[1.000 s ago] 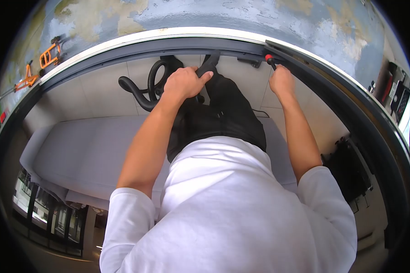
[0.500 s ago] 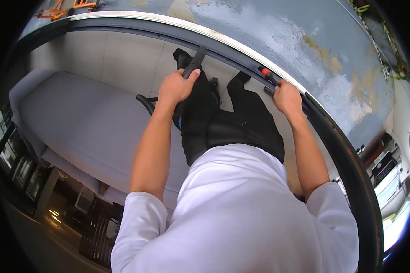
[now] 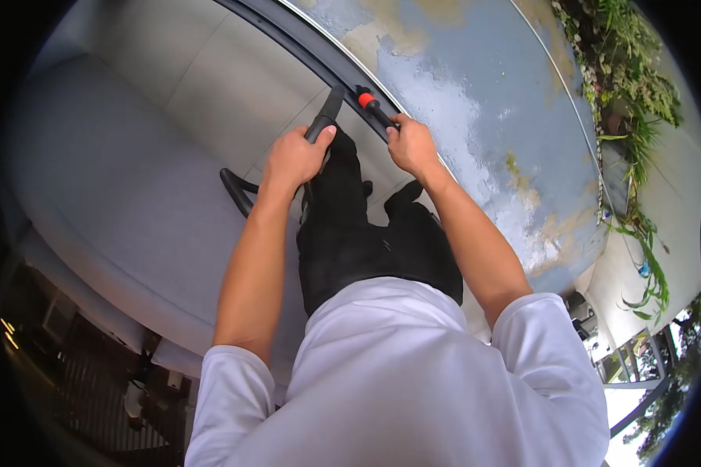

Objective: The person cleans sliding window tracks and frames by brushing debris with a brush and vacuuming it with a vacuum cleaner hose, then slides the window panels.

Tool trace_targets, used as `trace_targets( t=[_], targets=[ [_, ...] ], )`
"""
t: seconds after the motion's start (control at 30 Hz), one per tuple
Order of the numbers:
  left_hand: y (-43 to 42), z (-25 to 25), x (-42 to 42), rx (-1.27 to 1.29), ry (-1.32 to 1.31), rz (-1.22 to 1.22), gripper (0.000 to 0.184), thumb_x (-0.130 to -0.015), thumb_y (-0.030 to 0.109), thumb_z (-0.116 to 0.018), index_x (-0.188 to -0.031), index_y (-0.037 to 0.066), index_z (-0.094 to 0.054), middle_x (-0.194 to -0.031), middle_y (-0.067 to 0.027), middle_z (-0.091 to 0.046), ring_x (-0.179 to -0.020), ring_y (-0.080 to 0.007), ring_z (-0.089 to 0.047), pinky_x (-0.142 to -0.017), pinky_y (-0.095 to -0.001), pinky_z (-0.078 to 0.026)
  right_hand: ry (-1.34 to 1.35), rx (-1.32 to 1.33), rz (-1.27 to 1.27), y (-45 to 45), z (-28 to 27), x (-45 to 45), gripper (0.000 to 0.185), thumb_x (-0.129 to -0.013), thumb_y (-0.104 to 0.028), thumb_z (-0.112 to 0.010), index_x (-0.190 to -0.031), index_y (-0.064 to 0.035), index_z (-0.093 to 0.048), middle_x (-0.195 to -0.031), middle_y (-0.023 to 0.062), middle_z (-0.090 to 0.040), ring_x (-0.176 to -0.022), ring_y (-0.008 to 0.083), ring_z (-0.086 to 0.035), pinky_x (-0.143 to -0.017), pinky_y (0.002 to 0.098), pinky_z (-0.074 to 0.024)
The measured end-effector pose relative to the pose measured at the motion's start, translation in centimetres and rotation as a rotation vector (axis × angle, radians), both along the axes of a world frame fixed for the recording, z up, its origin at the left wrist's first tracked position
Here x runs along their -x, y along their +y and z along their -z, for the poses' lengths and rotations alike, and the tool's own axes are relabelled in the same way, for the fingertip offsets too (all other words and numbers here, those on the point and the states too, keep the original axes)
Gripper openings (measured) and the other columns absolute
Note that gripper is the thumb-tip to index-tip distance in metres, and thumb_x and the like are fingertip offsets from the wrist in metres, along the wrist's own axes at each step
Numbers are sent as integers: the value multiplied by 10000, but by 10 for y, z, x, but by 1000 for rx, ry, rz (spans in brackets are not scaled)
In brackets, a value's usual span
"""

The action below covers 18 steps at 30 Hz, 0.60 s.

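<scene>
From where I stand, the person's left hand [image 3: 297, 158] has its fingers wrapped closed around a black, flat-tipped plastic nozzle [image 3: 331, 107], the thumb pressed along its near end. The nozzle runs out past the fingers, away from the body, its narrow tip over the inner edge of a long, dark grey metal door track [image 3: 302, 51] with a pale outer rim. The right hand [image 3: 414, 148] is also closed, its fingers around the slim handle of a black brush with a bright red collar [image 3: 369, 102]. The collar and dark bristles stick out beyond the fingers, toward the nozzle; the head sits over the track, just beside the nozzle's tip but apart from it. I can't tell whether either tip presses on the metal.

I count one nozzle, one brush and two hands, each holding a single tool. One curved black tube [image 3: 237, 192] shows left of the left forearm, in front of one long grey fabric sofa [image 3: 148, 194]. Two legs in black trousers [image 3: 366, 257] stand on pale floor tiles [image 3: 218, 70]. Across the track spreads blue-grey, patchy ground [image 3: 491, 101], crossed by one thin pale line [image 3: 561, 74] near leafy green plants [image 3: 635, 117].
</scene>
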<state>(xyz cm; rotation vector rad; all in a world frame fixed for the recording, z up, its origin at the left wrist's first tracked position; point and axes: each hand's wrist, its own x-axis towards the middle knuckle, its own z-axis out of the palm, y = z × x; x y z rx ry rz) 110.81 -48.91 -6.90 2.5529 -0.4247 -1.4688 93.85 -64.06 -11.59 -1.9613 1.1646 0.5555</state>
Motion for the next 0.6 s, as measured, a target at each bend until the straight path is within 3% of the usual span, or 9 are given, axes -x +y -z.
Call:
trace_targets(
  t=[0.13,0.23,0.27,0.33,0.47,0.6],
  targets=[
    [4,16,-88,46,-143,-142,665,-946,663,-555,-1125,44,-721,-953,-203,-737,-977,-398,-704,-866,-471,-533,-254,100,-80,-4,27,-130,332,-965,-182,-611,-1237,-1,-670,-1173,271,-695,-1084,441,-666,-970,491,-517],
    [7,6,-147,79,-65,-261,643,-948,655,-558,-1083,47,-720,-911,-195,-725,-953,-389,-702,-866,-469,-533,-336,208,-109,-6,15,-192,319,-976,-180,-594,-1232,-5,-670,-1157,257,-702,-1067,445,-665,-944,491,-520],
    [9,12,-155,103,-102,-288,627,-945,647,-570,-1043,44,-714,-878,-185,-715,-930,-383,-699,-866,-469,-533,-255,221,-122,-4,1,-199,312,-981,-175,-581,-1230,-10,-671,-1145,237,-710,-1038,443,-672,-912,491,-527],
    [10,17,-169,121,-101,-329,621,-945,641,-572,-1044,44,-714,-896,-189,-718,-945,-387,-699,-874,-473,-532,-153,232,-196,0,-25,-196,316,-974,-178,-589,-1233,-16,-671,-1140,225,-715,-1020,437,-682,-898,492,-534],
    [7,25,-182,138,-32,-345,611,-948,631,-579,-1119,58,-706,-1045,-227,-723,-1048,-417,-692,-928,-505,-531,-23,181,-247,-1,-5,-180,326,-968,-183,-593,-1246,-30,-667,-1132,232,-719,-1039,419,-692,-909,491,-540],
    [-6,28,-207,174,-69,-458,596,-952,621,-582,-1102,58,-705,-1040,-228,-726,-1057,-415,-699,-923,-514,-543,-107,255,-323,-9,24,-268,334,-975,-195,-593,-1256,-25,-656,-1162,246,-708,-1071,434,-677,-921,498,-536]
  ],
)
